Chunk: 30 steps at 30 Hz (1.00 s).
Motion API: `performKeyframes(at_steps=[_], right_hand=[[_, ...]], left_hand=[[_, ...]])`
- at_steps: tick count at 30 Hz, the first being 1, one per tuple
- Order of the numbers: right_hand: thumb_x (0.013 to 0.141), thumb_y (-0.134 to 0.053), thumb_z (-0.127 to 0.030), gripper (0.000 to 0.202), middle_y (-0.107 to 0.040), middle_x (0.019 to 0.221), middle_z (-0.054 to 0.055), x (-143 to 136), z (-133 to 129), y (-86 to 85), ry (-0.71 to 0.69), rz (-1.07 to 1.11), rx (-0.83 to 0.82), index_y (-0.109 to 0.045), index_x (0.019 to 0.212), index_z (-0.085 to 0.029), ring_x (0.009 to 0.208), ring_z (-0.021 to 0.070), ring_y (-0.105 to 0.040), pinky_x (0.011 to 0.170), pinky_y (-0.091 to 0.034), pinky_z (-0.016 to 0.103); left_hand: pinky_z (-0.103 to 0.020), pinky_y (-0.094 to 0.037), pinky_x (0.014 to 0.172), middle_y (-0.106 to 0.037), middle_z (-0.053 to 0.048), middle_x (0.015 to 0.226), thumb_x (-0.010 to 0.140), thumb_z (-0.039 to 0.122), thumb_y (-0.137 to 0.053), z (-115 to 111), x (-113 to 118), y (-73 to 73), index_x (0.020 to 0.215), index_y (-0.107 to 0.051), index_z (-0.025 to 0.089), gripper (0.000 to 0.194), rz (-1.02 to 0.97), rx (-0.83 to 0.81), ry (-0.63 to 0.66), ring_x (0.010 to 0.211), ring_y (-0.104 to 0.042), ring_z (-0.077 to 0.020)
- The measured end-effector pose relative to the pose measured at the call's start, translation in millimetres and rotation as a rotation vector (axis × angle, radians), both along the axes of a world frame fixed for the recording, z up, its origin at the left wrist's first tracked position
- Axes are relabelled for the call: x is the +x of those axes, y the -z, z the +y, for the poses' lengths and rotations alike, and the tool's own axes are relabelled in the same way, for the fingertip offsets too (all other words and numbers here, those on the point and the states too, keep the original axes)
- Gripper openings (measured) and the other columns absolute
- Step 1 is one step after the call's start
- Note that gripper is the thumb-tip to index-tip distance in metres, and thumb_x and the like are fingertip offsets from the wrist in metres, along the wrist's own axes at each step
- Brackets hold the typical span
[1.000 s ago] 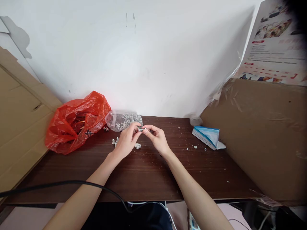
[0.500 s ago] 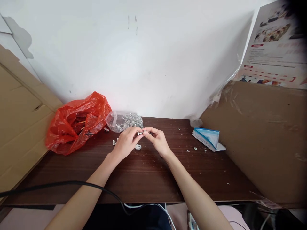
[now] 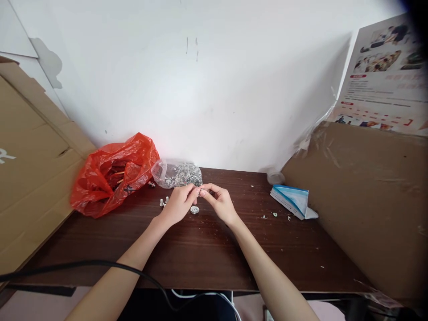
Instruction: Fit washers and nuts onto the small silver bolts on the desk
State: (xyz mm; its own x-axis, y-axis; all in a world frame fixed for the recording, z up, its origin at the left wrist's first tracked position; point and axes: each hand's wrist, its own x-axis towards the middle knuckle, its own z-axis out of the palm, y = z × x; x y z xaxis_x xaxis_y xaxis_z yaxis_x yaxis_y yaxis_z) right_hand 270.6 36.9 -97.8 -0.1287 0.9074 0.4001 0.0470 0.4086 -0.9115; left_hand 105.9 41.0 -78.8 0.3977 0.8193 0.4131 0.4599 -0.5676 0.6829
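Note:
My left hand (image 3: 180,203) and my right hand (image 3: 219,201) meet fingertip to fingertip above the dark wooden table (image 3: 200,254). Both are closed in a pinch on something small between them, mostly hidden by the fingers. Just below the fingertips a round silvery metal disc (image 3: 194,209) lies on the table. Left of my left hand stand a few small pale pegs or screws (image 3: 162,202). Behind the hands rests a clear plastic bag (image 3: 183,173) full of small metal parts.
At the left sits an open red plastic bag (image 3: 96,187) with dark and stick-like contents. A blue-and-white packet (image 3: 290,199) and a small clear round container (image 3: 275,178) are at the right. Cardboard (image 3: 361,187) walls both sides. A black cable (image 3: 83,263) crosses the front.
The view has shifted slightly, so everything sits a little lower and further right. The small metal piece seen between my fingertips before is now mostly covered by them.

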Motion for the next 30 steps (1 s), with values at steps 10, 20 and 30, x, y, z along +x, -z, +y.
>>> performKeyframes(at_steps=[10,20,30], right_hand=[[0.08,-0.067,-0.04,0.023,-0.066,0.075,0.001,2,1,-1.8,-0.019,0.125,-0.085,-0.072,0.089,-0.02,0.069,0.0148,-0.057,0.063,-0.045,0.027],[0.079,-0.07,-0.037,0.022,-0.06,0.068,-0.002,5,0,-6.3,0.04,0.375,-0.057,-0.071,0.092,-0.02,0.053,0.0076,-0.041,0.049,-0.034,0.022],[0.098,-0.038,-0.027,0.034,-0.071,0.09,0.012,7,15,7.2,-0.081,0.943,-0.751,-0.055,0.07,-0.018,0.085,0.0164,-0.07,0.08,-0.056,0.029]], left_hand=[[-0.02,-0.029,0.052,-0.045,0.004,0.058,0.088,0.038,-0.05,-2,6,1.9,0.066,-0.048,0.015,0.032,-0.183,-0.193,0.075,0.054,-0.039,-0.008],[-0.021,-0.014,0.041,-0.021,0.005,0.047,0.087,0.042,-0.041,-2,7,-10.2,0.049,-0.021,0.019,0.049,-0.777,-0.908,0.34,0.045,-0.016,-0.007],[-0.025,-0.028,0.058,-0.051,0.001,0.061,0.095,0.037,-0.038,-12,13,5.2,0.067,-0.043,0.018,0.035,0.216,0.018,-0.036,0.058,-0.046,-0.0128]])
